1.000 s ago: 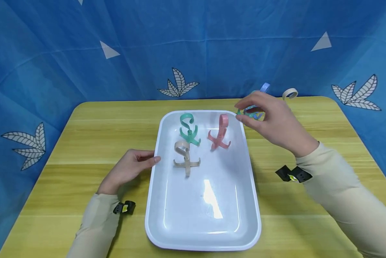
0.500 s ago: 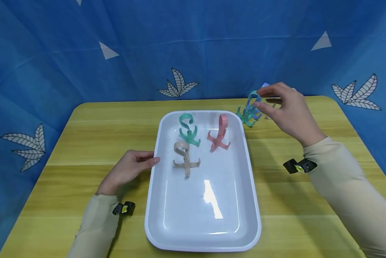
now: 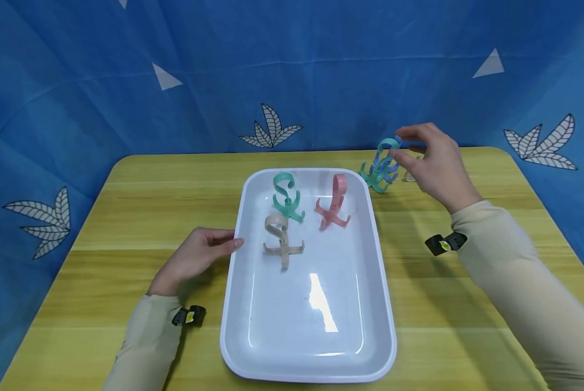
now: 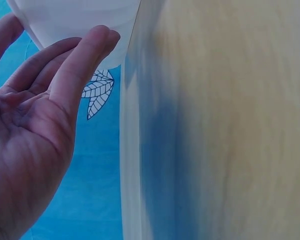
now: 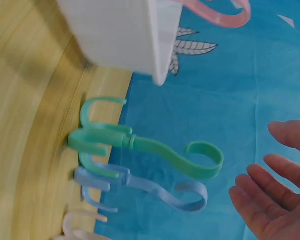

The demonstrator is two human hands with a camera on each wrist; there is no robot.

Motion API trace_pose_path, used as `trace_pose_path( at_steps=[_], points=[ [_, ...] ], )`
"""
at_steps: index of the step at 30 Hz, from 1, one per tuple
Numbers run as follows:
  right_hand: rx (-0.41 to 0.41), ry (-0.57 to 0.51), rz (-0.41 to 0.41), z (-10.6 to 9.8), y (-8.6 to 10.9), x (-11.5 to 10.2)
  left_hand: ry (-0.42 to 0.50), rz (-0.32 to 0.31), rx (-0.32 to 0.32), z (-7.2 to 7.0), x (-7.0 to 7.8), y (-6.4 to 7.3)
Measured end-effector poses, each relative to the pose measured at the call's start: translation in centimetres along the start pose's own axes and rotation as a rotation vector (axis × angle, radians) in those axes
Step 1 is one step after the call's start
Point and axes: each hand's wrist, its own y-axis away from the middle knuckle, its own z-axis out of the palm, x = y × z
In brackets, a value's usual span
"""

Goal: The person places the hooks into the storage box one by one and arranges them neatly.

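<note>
My left hand grips the left rim of a white tray, thumb over the edge and fingers against the outer side. Inside the tray's far half stand a green claw hook, a pink claw hook and a beige claw hook. Past the tray's far right corner, another green claw hook stands with a blue claw hook right behind it. My right hand hovers at their curled tops with thumb and fingers apart, holding nothing. It partly hides another beige claw hook to the right.
The tray stands on a wood-grain table. A blue cloth with leaf prints hangs along the table's far edge, close behind the hooks outside the tray.
My right hand has moved right and slightly back from the tray's far right corner, uncovering the outer green hook. My left hand and the tray hold still.
</note>
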Motion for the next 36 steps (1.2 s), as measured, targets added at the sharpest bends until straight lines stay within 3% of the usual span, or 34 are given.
trace_pose_path(
  at_steps=[20, 28, 36],
  points=[
    [-0.015, 0.052, 0.027, 1.5, -1.5, 1.6, -0.006, -0.010, 0.006, 0.1, -0.2, 0.0],
    [0.029, 0.025, 0.010, 1.8, -1.7, 2.5, 0.008, -0.006, 0.003, 0.1, -0.1, -0.1],
    [0.031, 0.003, 0.042, 2.6, -2.2, 3.0, 0.016, -0.010, 0.003, 0.0, -0.4, -0.2]
  ],
)
